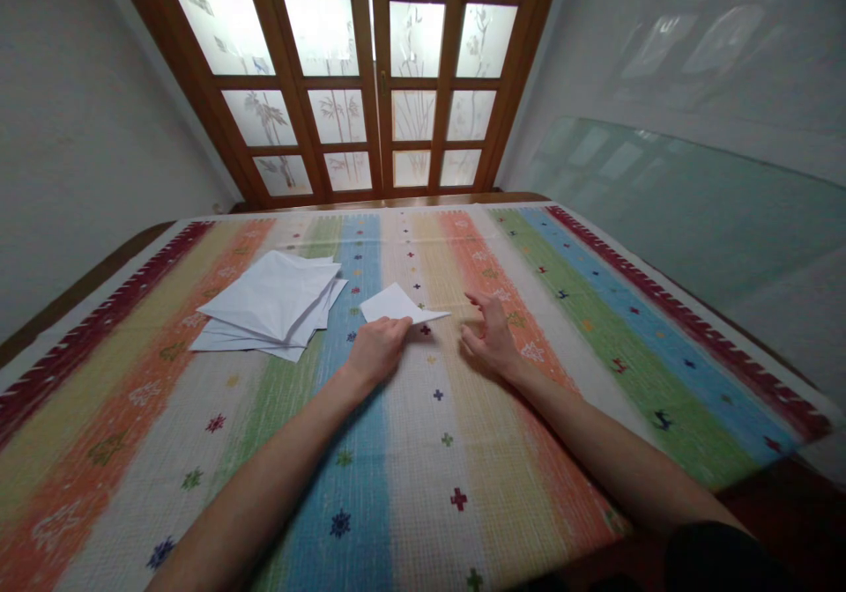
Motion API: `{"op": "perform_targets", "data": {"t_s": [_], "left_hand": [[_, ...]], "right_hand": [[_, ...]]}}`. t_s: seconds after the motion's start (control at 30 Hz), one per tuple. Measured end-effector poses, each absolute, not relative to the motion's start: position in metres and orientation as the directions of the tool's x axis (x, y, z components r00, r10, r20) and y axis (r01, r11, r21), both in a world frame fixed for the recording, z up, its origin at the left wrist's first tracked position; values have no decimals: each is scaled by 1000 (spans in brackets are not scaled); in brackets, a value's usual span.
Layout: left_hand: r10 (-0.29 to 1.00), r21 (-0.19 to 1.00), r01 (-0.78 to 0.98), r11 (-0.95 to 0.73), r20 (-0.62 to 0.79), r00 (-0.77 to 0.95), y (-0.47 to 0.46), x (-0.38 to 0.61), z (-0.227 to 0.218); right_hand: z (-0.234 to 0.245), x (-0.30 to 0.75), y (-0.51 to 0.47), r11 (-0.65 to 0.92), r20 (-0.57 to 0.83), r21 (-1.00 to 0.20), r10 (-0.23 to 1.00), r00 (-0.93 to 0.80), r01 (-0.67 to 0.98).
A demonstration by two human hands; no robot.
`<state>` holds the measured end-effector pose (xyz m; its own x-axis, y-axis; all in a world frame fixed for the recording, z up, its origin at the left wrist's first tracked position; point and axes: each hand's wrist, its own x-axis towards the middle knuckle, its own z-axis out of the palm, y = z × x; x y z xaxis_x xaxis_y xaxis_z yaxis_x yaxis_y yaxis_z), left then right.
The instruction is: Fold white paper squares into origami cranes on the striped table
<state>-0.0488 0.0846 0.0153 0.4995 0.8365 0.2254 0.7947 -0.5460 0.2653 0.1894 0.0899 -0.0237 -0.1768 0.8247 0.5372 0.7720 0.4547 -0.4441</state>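
Note:
A small piece of folded white paper point(392, 301) is at the middle of the table, with a narrow point sticking out to the right. My left hand point(382, 348) grips its near edge, fingers closed on it. To the right of that point, my right hand point(490, 335) is held apart from the paper, thumb and forefinger spread with nothing between them. Left of my left hand lies a loose pile of white paper sheets point(274, 297), their corners fanned out unevenly.
A striped, patterned tablecloth point(423, 486) covers the table. Beyond the far edge stand wooden doors point(380, 90) with frosted panes. A glass panel point(693, 213) leans along the right wall, and a plain wall point(79, 116) rises on the left.

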Motion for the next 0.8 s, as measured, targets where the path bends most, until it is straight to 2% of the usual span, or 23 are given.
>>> {"op": "perform_targets", "data": {"t_s": [0.03,0.1,0.13,0.17,0.23,0.3,0.37,0.43,0.47,0.5,0.57,0.63,0.67,0.73,0.8], "left_hand": [[869,435,753,-494,285,405,87,-49,18],[930,780,506,-369,305,208,91,-48,25],[958,902,322,-286,261,120,93,-47,29],[980,970,140,-197,190,60,96,-46,32],[998,990,-131,-54,51,-23,100,-45,33],[997,970,-238,41,-55,-53,103,-46,30],[992,978,-178,106,-116,-50,104,-50,22],[994,991,89,104,-100,-45,104,-55,14],[998,952,301,57,-46,-44,103,-58,11],[999,852,524,-12,29,-24,102,-61,8],[979,534,829,-163,192,68,100,-67,5],[921,263,896,-359,257,294,98,-70,2],[879,180,870,-459,239,413,98,-71,1],[805,109,800,-590,153,573,98,-71,-4],[785,103,778,-620,80,615,100,-72,-8]], "right_hand": [[-24,188,88,488,553,-408,805,-216,772],[-25,185,84,557,566,-330,763,-312,762],[-25,182,82,583,563,-294,746,-356,757],[-26,180,80,598,556,-261,735,-389,758],[-25,177,77,600,541,-205,728,-422,773],[-24,177,76,603,531,-160,720,-447,781],[-21,178,77,656,502,-133,691,-520,743],[-20,179,79,744,440,-140,638,-632,654],[-20,179,80,777,406,-160,614,-677,608],[-20,179,82,796,376,-191,599,-707,574],[-21,178,83,796,342,-269,606,-718,543],[-21,177,84,771,335,-350,634,-697,533],[-20,176,84,756,338,-389,649,-681,527],[-17,173,85,704,337,-466,701,-628,536],[-13,170,87,601,298,-532,792,-532,596]]}}
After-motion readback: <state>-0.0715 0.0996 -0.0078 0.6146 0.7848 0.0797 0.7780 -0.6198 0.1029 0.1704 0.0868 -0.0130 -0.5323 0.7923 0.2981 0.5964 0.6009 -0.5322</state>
